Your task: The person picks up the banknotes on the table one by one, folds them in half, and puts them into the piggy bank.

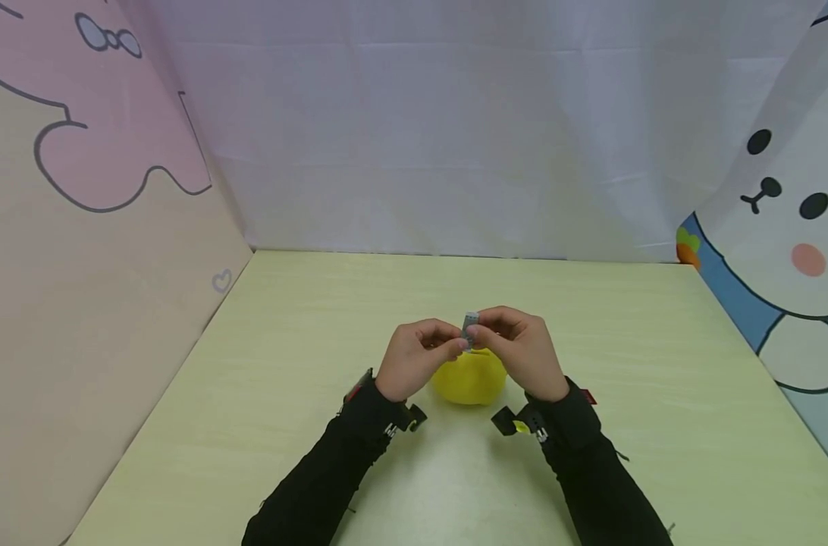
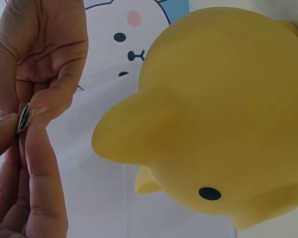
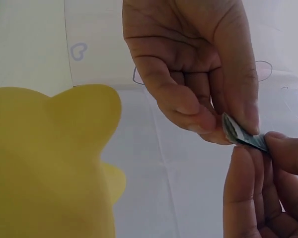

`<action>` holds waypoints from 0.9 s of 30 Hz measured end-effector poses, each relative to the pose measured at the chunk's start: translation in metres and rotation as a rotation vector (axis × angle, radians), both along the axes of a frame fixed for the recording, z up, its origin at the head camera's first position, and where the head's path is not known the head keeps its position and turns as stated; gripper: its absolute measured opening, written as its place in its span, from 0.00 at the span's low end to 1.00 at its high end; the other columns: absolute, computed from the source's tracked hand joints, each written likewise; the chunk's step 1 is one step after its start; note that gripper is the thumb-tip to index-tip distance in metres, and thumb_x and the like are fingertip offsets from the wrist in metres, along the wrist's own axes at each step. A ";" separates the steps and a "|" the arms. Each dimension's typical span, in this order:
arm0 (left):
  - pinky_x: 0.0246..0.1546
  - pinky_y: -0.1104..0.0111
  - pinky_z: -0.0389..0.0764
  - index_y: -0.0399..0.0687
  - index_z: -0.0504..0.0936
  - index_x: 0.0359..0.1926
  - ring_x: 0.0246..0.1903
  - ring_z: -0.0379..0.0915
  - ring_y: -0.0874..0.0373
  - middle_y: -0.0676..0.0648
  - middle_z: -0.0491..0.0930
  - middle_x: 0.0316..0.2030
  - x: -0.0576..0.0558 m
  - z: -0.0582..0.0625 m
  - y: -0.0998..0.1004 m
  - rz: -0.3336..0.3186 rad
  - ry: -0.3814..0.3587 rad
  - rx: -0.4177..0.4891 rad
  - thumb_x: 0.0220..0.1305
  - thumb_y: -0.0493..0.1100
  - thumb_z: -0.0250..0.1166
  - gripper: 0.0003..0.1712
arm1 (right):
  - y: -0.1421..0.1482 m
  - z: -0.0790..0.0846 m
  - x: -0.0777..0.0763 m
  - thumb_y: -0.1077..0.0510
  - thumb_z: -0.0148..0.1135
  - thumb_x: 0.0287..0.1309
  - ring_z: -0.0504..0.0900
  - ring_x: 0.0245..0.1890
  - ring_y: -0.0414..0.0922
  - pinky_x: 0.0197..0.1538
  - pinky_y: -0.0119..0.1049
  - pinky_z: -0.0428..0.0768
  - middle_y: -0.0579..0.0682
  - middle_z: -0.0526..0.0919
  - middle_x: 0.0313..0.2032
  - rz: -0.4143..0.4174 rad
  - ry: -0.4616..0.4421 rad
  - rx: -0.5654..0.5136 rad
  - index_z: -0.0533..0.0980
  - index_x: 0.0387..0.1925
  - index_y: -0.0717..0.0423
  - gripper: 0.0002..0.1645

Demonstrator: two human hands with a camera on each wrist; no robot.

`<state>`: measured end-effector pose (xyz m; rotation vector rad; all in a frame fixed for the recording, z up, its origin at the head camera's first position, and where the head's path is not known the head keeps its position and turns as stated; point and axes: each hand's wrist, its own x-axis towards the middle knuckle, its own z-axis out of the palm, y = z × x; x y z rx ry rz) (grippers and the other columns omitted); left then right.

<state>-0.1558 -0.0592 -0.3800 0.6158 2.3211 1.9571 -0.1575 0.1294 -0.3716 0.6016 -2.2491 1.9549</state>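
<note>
Between both hands is a small folded banknote (image 1: pixel 469 324), grey-green, its paper layers showing at the end in the right wrist view. My left hand (image 1: pixel 419 356) pinches its lower left side between thumb and fingers. From the other side, my right hand (image 1: pixel 521 349) pinches it as well, thumb against the folded paper (image 3: pixel 242 136). Directly below the hands stands a yellow pig-shaped piggy bank (image 1: pixel 470 379). In the left wrist view the pig (image 2: pixel 223 109) shows an ear, a black eye and its snout. Its top is partly hidden by the hands in the head view.
The pale yellow-green table (image 1: pixel 182 425) extends around the pig. A white curtain (image 1: pixel 414 136) hangs along its back edge. Side panels with cartoon drawings stand left (image 1: pixel 114 250) and right (image 1: pixel 782 250). Small cameras are strapped to both black-sleeved wrists.
</note>
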 end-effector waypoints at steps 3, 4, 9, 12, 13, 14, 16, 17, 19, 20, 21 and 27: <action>0.42 0.67 0.83 0.36 0.84 0.45 0.39 0.81 0.54 0.37 0.84 0.42 0.000 -0.001 -0.001 -0.007 0.013 0.002 0.65 0.37 0.65 0.10 | 0.000 0.000 0.000 0.65 0.63 0.63 0.85 0.32 0.37 0.40 0.34 0.86 0.40 0.85 0.34 0.002 0.012 0.001 0.80 0.42 0.69 0.10; 0.44 0.66 0.83 0.36 0.83 0.46 0.42 0.81 0.52 0.37 0.83 0.43 0.000 -0.001 -0.001 -0.010 0.017 0.002 0.65 0.37 0.65 0.11 | 0.000 0.000 0.001 0.65 0.62 0.63 0.85 0.32 0.37 0.40 0.33 0.86 0.41 0.85 0.34 0.000 0.018 0.004 0.80 0.42 0.69 0.10; 0.61 0.57 0.76 0.40 0.76 0.59 0.59 0.73 0.47 0.40 0.77 0.57 0.000 -0.004 -0.003 -0.005 0.033 -0.040 0.64 0.41 0.67 0.23 | 0.000 0.000 0.000 0.67 0.62 0.62 0.84 0.31 0.36 0.40 0.31 0.85 0.44 0.84 0.34 -0.021 0.049 0.009 0.80 0.41 0.70 0.08; 0.68 0.54 0.67 0.44 0.69 0.67 0.68 0.63 0.48 0.44 0.69 0.66 -0.001 -0.006 -0.006 0.008 0.045 -0.100 0.62 0.45 0.70 0.34 | 0.001 -0.002 0.000 0.68 0.62 0.62 0.84 0.31 0.36 0.40 0.29 0.85 0.40 0.83 0.33 -0.035 0.066 0.006 0.80 0.41 0.70 0.08; 0.70 0.55 0.65 0.46 0.67 0.68 0.70 0.60 0.50 0.45 0.67 0.68 -0.001 -0.006 -0.006 0.010 0.038 -0.119 0.61 0.46 0.70 0.37 | 0.002 -0.002 -0.001 0.68 0.62 0.62 0.83 0.31 0.36 0.41 0.29 0.85 0.39 0.82 0.33 -0.037 0.071 0.000 0.79 0.41 0.71 0.08; 0.71 0.55 0.62 0.48 0.65 0.70 0.71 0.58 0.51 0.47 0.65 0.69 -0.001 -0.005 -0.007 0.013 0.025 -0.133 0.60 0.47 0.71 0.40 | 0.003 -0.002 -0.001 0.68 0.62 0.62 0.83 0.31 0.35 0.41 0.28 0.85 0.38 0.82 0.33 -0.039 0.079 -0.003 0.79 0.41 0.71 0.08; 0.73 0.54 0.59 0.51 0.61 0.72 0.73 0.54 0.51 0.48 0.61 0.72 -0.001 -0.005 -0.007 0.015 0.007 -0.155 0.58 0.49 0.73 0.45 | 0.004 -0.003 -0.002 0.68 0.62 0.62 0.83 0.32 0.35 0.42 0.28 0.85 0.37 0.82 0.33 -0.039 0.093 -0.015 0.79 0.41 0.71 0.08; 0.73 0.53 0.57 0.52 0.60 0.73 0.74 0.52 0.51 0.49 0.59 0.73 -0.002 -0.006 -0.007 0.015 -0.006 -0.165 0.57 0.49 0.73 0.47 | 0.005 -0.004 -0.002 0.69 0.62 0.62 0.83 0.32 0.35 0.42 0.28 0.85 0.37 0.82 0.33 -0.039 0.099 -0.021 0.79 0.41 0.71 0.08; 0.74 0.50 0.55 0.55 0.57 0.74 0.75 0.50 0.51 0.51 0.56 0.74 -0.002 -0.007 -0.007 0.008 -0.041 -0.188 0.56 0.51 0.74 0.50 | 0.007 -0.005 -0.003 0.69 0.61 0.62 0.83 0.32 0.35 0.42 0.28 0.84 0.37 0.82 0.34 -0.040 0.109 -0.026 0.79 0.41 0.71 0.08; 0.74 0.49 0.55 0.56 0.56 0.75 0.75 0.48 0.51 0.51 0.55 0.75 -0.002 -0.008 -0.006 0.003 -0.053 -0.200 0.56 0.52 0.74 0.51 | 0.008 -0.005 -0.003 0.69 0.61 0.62 0.83 0.32 0.35 0.43 0.27 0.84 0.37 0.82 0.34 -0.043 0.113 -0.029 0.79 0.41 0.71 0.08; 0.73 0.48 0.55 0.57 0.55 0.75 0.75 0.47 0.51 0.52 0.54 0.75 -0.003 -0.009 -0.006 -0.005 -0.064 -0.212 0.55 0.53 0.74 0.52 | 0.009 -0.006 -0.004 0.69 0.61 0.62 0.83 0.32 0.35 0.43 0.27 0.84 0.37 0.82 0.34 -0.046 0.117 -0.031 0.79 0.41 0.71 0.07; 0.72 0.48 0.58 0.57 0.52 0.76 0.76 0.46 0.49 0.50 0.51 0.76 -0.004 -0.012 -0.003 -0.042 -0.119 -0.262 0.54 0.54 0.75 0.55 | 0.013 -0.008 -0.007 0.70 0.61 0.62 0.83 0.33 0.35 0.42 0.27 0.84 0.38 0.81 0.33 -0.052 0.123 -0.039 0.79 0.40 0.70 0.06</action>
